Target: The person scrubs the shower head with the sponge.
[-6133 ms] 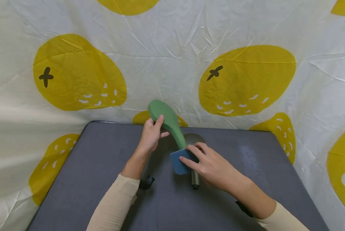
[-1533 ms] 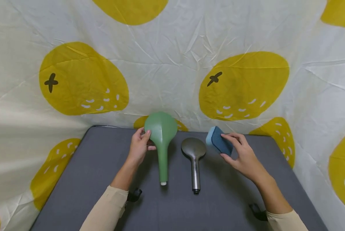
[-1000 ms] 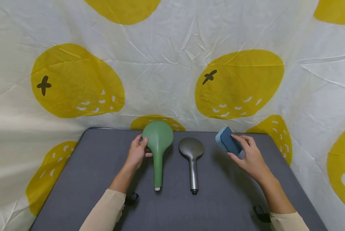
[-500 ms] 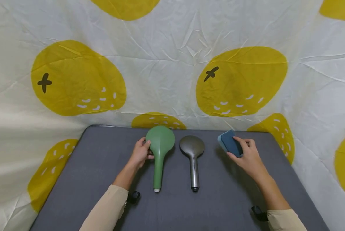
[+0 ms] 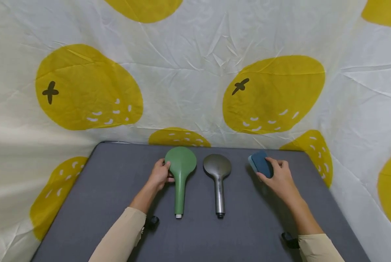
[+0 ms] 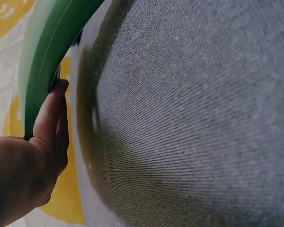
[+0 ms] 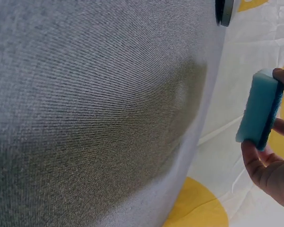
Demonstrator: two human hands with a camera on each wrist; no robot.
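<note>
A green shower head [image 5: 180, 163] lies face down on the grey table [image 5: 97, 203], handle toward me. My left hand [image 5: 166, 171] grips the left rim of its round head; in the left wrist view the fingers [image 6: 53, 118] curl under the green shower head's edge [image 6: 42, 61]. Just to its right lies a dark metal shower head [image 5: 217, 166], untouched. My right hand [image 5: 271, 171] pinches a blue sponge [image 5: 260, 163] low over the table's far right corner. In the right wrist view the sponge [image 7: 259, 109] sits between thumb and fingers [image 7: 272, 158], pale side toward the table [image 7: 94, 104].
A white cloth with big yellow fruit prints [image 5: 274, 91] hangs close behind and beside the table. The dark shower head's rim [image 7: 225, 12] shows at the top of the right wrist view. Black wrist straps [image 5: 151, 222] sit near both sleeves.
The green shower head has come down from a raised tilt to lie flat on the table, still in my left hand. My right hand carried the sponge right and lowered it.
</note>
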